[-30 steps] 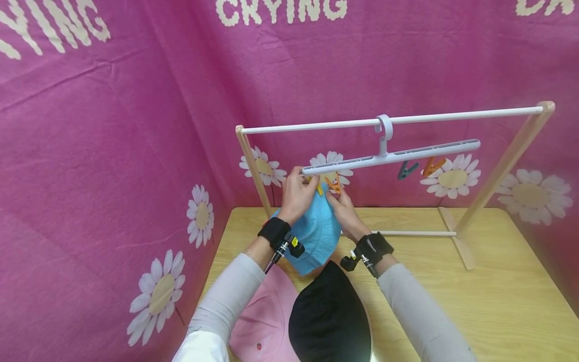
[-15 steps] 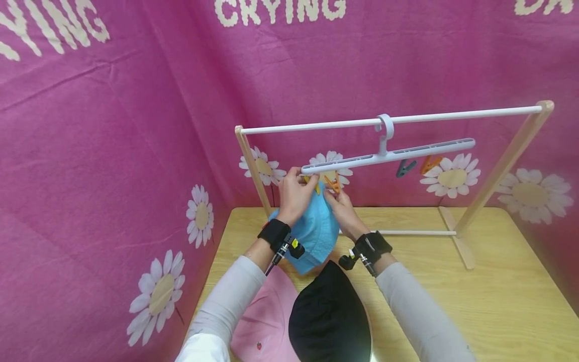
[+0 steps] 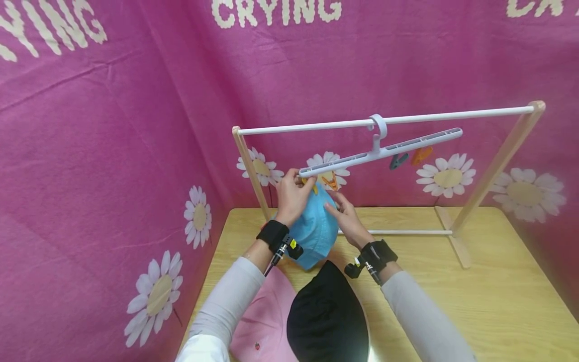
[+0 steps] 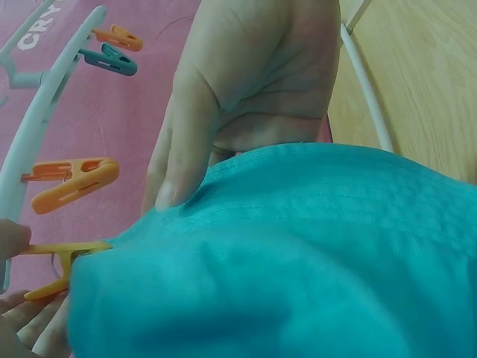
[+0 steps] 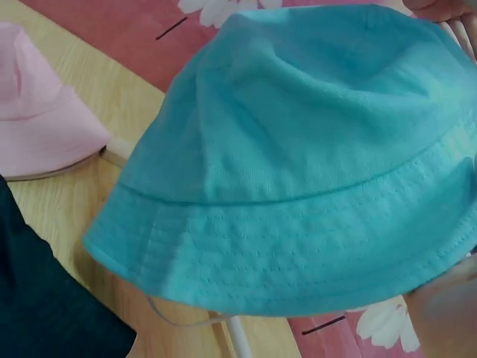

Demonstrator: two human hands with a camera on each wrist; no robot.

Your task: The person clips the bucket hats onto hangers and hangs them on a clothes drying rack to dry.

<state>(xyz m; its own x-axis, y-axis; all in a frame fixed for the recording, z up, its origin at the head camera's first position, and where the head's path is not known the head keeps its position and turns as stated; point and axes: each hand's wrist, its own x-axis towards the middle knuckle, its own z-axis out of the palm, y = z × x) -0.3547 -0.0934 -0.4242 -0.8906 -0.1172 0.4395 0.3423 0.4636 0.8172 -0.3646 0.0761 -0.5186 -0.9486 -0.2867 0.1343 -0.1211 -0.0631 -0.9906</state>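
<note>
A light blue bucket hat [image 3: 312, 234] hangs under the left end of a pale clip hanger [image 3: 339, 164]. My left hand [image 3: 291, 198] pinches the yellow clothespin [image 4: 74, 250] at that end, and the clothespin's tip sits on the edge of the hat's crown. My right hand [image 3: 353, 223] grips the hat's brim, thumb on the near face and the other fingers mostly hidden behind the cloth. Beside the yellow clothespin hangs an orange clothespin [image 4: 100, 173], with nothing in its mouth. In the right wrist view the hat's brim [image 5: 276, 246] faces the camera.
The hanger hooks over the white rail [image 3: 448, 115] of a wooden rack [image 3: 497, 168]. Grey [image 3: 398, 161] and orange [image 3: 421, 155] clothespins hang on its right half. A pink hat [image 3: 262, 322] and a black hat [image 3: 330, 317] lie on the wooden table [image 3: 452, 301]. Pink cloth surrounds the table.
My right hand has slid away from the orange clothespin, down along the brim. The hanger tilts more, its right end higher. My left hand stays at the yellow clothespin.
</note>
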